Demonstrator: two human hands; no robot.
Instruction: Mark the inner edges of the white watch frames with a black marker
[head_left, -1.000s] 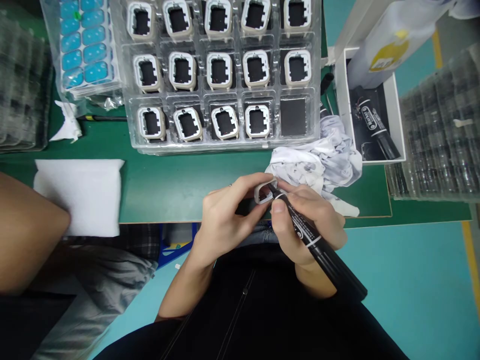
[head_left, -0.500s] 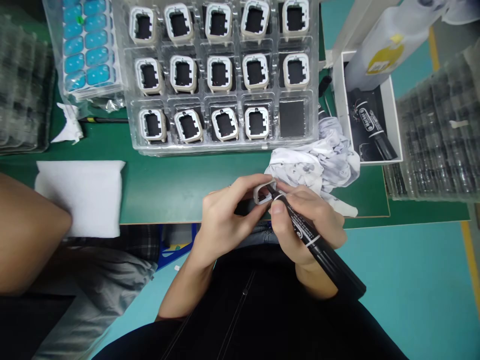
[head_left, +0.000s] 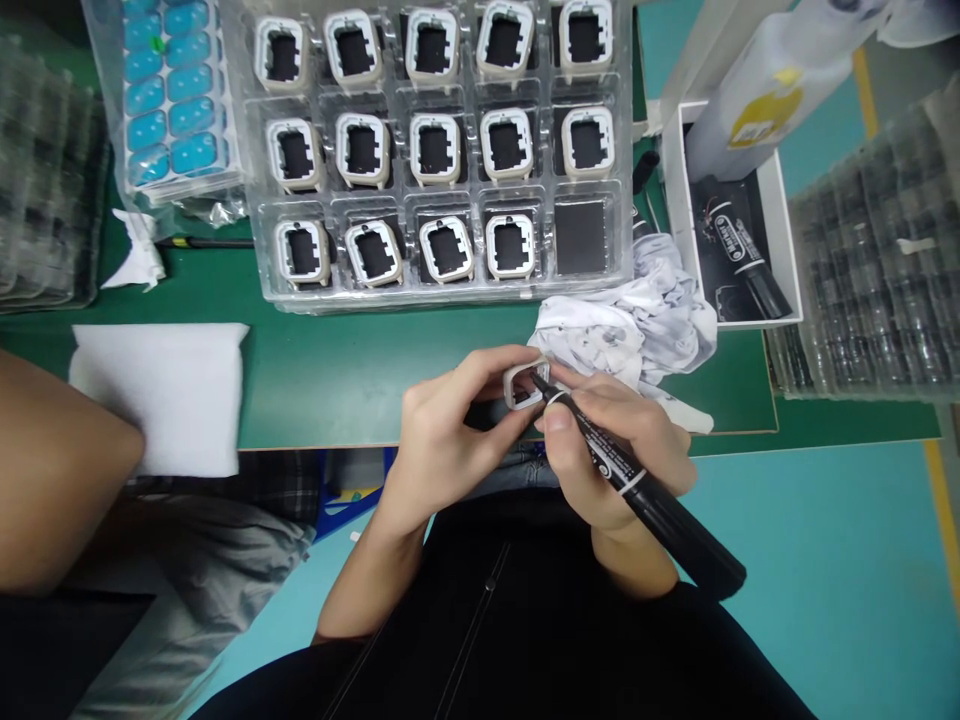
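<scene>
Between the thumb and fingers of my left hand [head_left: 454, 425] is a small white, rounded-square plastic frame [head_left: 512, 388], which looks like a watch case. My right hand [head_left: 619, 440] is closed around a black marker pen [head_left: 645, 495], held like a pencil with its tip down at the frame's inner edge. Whether the tip touches the plastic I cannot tell. Beyond my hands lies a clear plastic tray [head_left: 420, 297] with several similar white frames in its compartments. The compartment at its near right corner [head_left: 590, 240] shows only a black bottom.
A crumpled cloth [head_left: 622, 325] lies just beyond my right hand. The white box [head_left: 796, 250] holds another marker [head_left: 742, 260] and a bottle [head_left: 780, 85]. Stacked clear trays [head_left: 885, 270] stand at right. At left are a folded white cloth [head_left: 161, 400] and another person's arm [head_left: 60, 470].
The marker's back end has swung slightly right and down, and its tip has shifted a little within the frame. Both hands keep their grip.
</scene>
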